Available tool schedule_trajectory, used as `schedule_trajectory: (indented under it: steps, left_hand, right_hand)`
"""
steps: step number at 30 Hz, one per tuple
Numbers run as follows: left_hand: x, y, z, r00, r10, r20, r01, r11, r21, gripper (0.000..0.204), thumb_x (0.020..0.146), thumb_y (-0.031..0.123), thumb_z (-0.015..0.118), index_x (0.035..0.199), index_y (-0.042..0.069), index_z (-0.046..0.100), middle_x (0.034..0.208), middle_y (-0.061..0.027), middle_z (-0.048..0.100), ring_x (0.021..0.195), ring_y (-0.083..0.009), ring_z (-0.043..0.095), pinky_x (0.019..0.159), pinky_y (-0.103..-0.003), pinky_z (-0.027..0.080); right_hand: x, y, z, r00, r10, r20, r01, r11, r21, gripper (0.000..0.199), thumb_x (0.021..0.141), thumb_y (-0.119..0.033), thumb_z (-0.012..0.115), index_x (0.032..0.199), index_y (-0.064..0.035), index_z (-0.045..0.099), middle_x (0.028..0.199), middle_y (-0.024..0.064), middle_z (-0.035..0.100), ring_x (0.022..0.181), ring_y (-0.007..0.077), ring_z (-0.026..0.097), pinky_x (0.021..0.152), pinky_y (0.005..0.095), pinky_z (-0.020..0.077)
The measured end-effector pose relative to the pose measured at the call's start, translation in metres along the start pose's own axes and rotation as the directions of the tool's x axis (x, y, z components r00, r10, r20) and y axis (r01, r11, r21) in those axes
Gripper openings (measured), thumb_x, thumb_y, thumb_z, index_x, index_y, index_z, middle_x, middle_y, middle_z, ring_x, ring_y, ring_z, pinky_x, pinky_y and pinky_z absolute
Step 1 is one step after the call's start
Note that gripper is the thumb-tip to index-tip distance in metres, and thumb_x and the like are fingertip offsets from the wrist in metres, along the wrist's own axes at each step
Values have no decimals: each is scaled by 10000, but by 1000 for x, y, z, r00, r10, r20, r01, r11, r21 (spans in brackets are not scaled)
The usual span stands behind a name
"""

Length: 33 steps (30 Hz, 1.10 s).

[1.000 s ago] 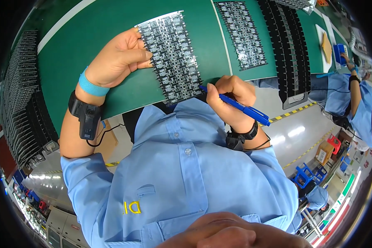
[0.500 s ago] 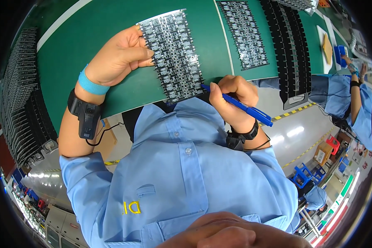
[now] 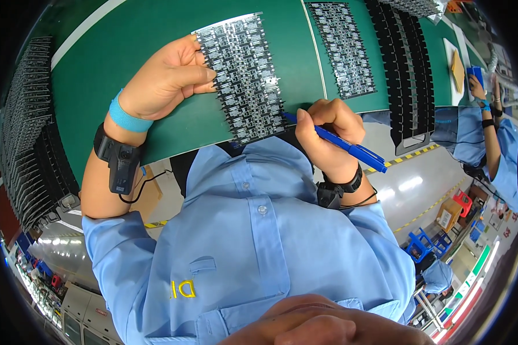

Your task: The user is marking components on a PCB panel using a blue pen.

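Observation:
A panel of small black-and-silver circuit boards (image 3: 244,80) stands out over the green table, its lower end near the table's front edge. My left hand (image 3: 175,75) pinches its left edge between thumb and fingers. In my right hand (image 3: 331,135) is a blue marker pen (image 3: 351,148), closed in by thumb and fingers. The pen's tip meets or nearly meets the panel's lower right edge; I cannot tell which. Another circuit board panel (image 3: 344,52) lies flat on the table to the right.
Black slotted racks (image 3: 406,75) stand right of the second panel. A tall rack filled with many boards (image 3: 26,132) lines the left side. The green table (image 3: 155,34) ends at a front edge before my chest. At the far right a co-worker's arm (image 3: 486,132) reaches toward a blue box (image 3: 476,75).
My right hand and the pen have shifted slightly right and up. The panel has moved a little to the right in my left hand. The co-worker's hand has changed position at the blue box.

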<state>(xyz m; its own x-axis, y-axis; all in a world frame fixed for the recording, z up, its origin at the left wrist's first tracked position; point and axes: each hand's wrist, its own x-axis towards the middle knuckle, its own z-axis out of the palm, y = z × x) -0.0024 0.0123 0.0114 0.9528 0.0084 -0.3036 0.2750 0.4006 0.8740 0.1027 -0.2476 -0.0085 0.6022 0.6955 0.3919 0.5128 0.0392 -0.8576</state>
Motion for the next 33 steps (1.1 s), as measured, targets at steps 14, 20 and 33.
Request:
schedule_trajectory:
  steps: [14,20,33]
  left_hand:
    - [1,-5,-10,1000,-1,-13,1,1000,19,422,914,-3,577,1318,-13,459,852,49,542,739,-13,524,767,-210,527]
    - [0,-3,-5,999,10,-32,-9,1000,26,402,912,7,587,1295,-24,470,838,44,542,729,-17,528,783,-218,538]
    - [0,-3,-5,1000,25,11,-25,1000,-11,446,918,-5,573,1348,-6,459,986,24,602,835,-28,582,825,-229,551]
  right_hand:
    - [-14,4,-10,996,-62,68,61,998,16,271,779,86,702,696,-42,477,595,57,569,480,123,508,461,248,367]
    - [-13,4,-7,993,-91,73,93,996,-18,276,769,75,713,678,-47,483,595,51,575,470,116,506,449,243,361]
    - [-11,4,-6,990,-123,73,128,990,-62,281,753,68,718,663,-51,481,588,52,569,463,127,511,447,245,369]
